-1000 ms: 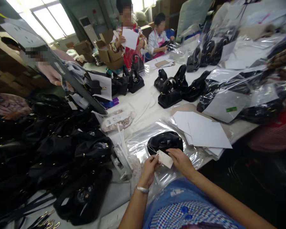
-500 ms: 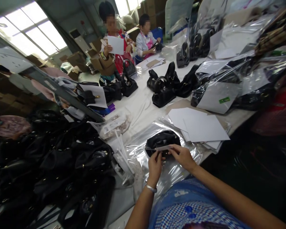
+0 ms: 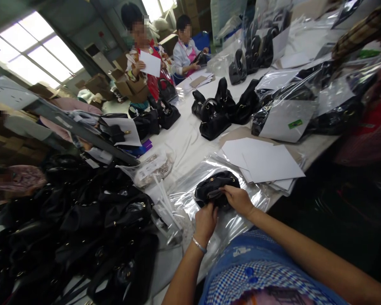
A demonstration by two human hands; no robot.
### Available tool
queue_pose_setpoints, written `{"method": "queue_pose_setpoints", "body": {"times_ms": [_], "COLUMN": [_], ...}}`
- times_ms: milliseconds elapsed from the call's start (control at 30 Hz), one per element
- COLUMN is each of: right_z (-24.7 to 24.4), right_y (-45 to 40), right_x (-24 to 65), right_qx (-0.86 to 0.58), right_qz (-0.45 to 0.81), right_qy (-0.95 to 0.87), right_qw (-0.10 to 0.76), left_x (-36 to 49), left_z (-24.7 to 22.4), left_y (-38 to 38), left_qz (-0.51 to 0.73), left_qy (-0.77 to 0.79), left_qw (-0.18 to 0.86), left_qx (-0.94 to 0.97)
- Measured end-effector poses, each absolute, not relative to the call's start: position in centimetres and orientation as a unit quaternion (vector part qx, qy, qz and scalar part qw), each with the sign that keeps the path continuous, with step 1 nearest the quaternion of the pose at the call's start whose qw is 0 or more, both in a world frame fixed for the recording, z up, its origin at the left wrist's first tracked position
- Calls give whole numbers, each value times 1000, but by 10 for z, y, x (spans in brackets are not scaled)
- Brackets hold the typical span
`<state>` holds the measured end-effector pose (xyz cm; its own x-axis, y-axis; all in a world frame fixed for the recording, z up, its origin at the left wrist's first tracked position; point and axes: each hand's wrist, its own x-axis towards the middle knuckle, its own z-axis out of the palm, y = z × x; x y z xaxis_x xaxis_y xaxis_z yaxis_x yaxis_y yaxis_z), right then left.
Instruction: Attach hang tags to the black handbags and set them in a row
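Observation:
A black handbag (image 3: 206, 184) with small gold-coloured fittings lies on clear plastic sheeting (image 3: 184, 191) in front of me. My right hand (image 3: 239, 201) reaches in from the right, thumb and fingers pinched on a small flat greyish tag-like piece (image 3: 215, 194) over the bag. My left hand (image 3: 206, 219), with a silver bangle on its wrist, is at the bag's near side. Its fingers are curled together, and what they grip is hidden.
White paper sheets (image 3: 266, 163) lie beyond the bag on the right. Several black handbags (image 3: 214, 125) stand farther back, and a large heap of black bags (image 3: 79, 220) fills the left. Plastic-wrapped bags (image 3: 287, 123) lie at right. A co-worker (image 3: 142, 55) holds white paper across the table.
The small flat piece has tilted: its pale face showed before, and now it looks darker. My left hand has dropped slightly away from it, toward the bag's near edge.

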<state>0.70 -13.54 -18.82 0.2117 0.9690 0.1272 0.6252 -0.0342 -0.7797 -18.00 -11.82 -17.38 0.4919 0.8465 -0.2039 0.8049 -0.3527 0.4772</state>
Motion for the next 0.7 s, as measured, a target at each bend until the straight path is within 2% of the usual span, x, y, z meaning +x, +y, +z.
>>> {"method": "queue_pose_setpoints", "body": {"times_ms": [233, 467, 533, 633, 700], "right_z": [-175, -187, -192, -197, -197], "right_y": [-136, -139, -140, -143, -146], "right_x": [14, 14, 14, 16, 17], "right_qx": [-729, -704, -700, -708, -712], "right_qz": [169, 159, 158, 156, 156], "right_qy": [-602, -603, -601, -597, -601], "right_qw": [279, 340, 351, 343, 329], "left_x": [-185, -205, -204, -197, -194], "left_z": [-160, -130, -127, -124, -120], "left_y": [-116, -74, -54, -27, -13], "left_qz": [108, 330, 314, 192, 117], "left_qy": [491, 513, 501, 449, 414], "left_qw": [295, 316, 370, 449, 466], "left_qx": [813, 727, 717, 748, 773]}}
